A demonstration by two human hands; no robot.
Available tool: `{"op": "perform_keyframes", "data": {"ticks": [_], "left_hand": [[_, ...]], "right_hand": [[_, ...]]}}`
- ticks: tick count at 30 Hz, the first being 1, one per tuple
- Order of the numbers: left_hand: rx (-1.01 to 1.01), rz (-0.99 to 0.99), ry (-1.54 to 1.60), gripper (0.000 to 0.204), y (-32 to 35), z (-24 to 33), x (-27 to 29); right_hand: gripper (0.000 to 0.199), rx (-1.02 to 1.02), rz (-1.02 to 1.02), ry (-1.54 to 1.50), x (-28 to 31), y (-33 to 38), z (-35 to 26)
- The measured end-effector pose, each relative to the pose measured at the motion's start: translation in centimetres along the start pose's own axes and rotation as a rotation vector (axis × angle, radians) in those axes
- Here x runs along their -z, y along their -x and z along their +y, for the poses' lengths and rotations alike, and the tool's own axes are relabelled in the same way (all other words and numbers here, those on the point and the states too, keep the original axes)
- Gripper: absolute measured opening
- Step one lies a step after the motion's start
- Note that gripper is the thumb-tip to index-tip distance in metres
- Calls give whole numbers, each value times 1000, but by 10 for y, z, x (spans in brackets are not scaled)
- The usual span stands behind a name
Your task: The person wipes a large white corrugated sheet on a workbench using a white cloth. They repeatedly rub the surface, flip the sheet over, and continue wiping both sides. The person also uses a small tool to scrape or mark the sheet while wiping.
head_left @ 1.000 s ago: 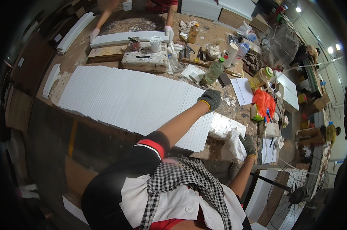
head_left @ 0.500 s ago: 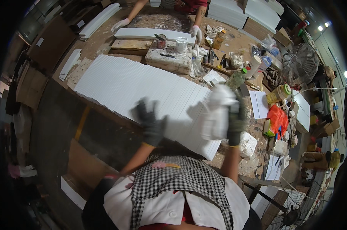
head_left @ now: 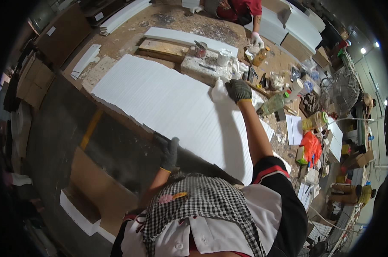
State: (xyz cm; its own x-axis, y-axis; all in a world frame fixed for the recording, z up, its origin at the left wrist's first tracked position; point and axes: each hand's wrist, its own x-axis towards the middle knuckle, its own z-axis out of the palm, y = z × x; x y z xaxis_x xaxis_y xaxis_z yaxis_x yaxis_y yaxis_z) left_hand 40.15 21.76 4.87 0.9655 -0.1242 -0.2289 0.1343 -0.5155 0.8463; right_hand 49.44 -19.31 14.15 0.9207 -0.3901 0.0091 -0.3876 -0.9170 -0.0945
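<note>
A wide row of white panel strips [head_left: 168, 103], packed side by side, lies across the workbench in front of me. My right hand [head_left: 239, 91], in a dark grey glove, reaches to the far edge of the row. Its fingers are closed on a wadded white cloth [head_left: 220, 91], which rests on the strips and is partly covered by the hand. Close to the row's near edge is my left hand [head_left: 168, 153], gloved alike, with thumb and fingers apart and nothing in them.
Beyond the row, a stained white block [head_left: 200, 68] bears a white cup [head_left: 224, 57] and a dark red jar [head_left: 200, 49]. Bottles, including a green-capped one [head_left: 273, 103], and tools crowd the right. Across the bench, a co-worker's white-gloved hand [head_left: 257, 40] rests on the surface.
My right hand has moved the white cloth forward and left to the row's far edge. My left hand has drawn back toward the near edge. The co-worker's hands have left the long white strip.
</note>
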Motion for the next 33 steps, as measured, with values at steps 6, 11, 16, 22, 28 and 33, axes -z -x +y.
{"op": "perform_keyframes", "data": {"ticks": [6, 11, 16, 22, 28, 33], "left_hand": [[-163, -3, -19, 71, -13, -25, -12], [-741, 149, -441, 53, -18, -64, -19], [-964, 708, -701, 35, -24, -78, -35], [-817, 121, -61, 27, -19, -84, -33], [-707, -11, -99, 30, -21, -40, 5], [-518, -147, -38, 33, -21, -35, 10]], "right_hand": [[47, 597, 22, -71, 5, 140, -168], [48, 389, 206, -491, -56, 64, -99], [41, 209, 162, -68, -28, -50, -22], [62, 88, 60, 58, -30, -11, -218], [63, 970, -314, -453, -70, 118, -355], [47, 881, -350, -1097, -18, 65, -354]]}}
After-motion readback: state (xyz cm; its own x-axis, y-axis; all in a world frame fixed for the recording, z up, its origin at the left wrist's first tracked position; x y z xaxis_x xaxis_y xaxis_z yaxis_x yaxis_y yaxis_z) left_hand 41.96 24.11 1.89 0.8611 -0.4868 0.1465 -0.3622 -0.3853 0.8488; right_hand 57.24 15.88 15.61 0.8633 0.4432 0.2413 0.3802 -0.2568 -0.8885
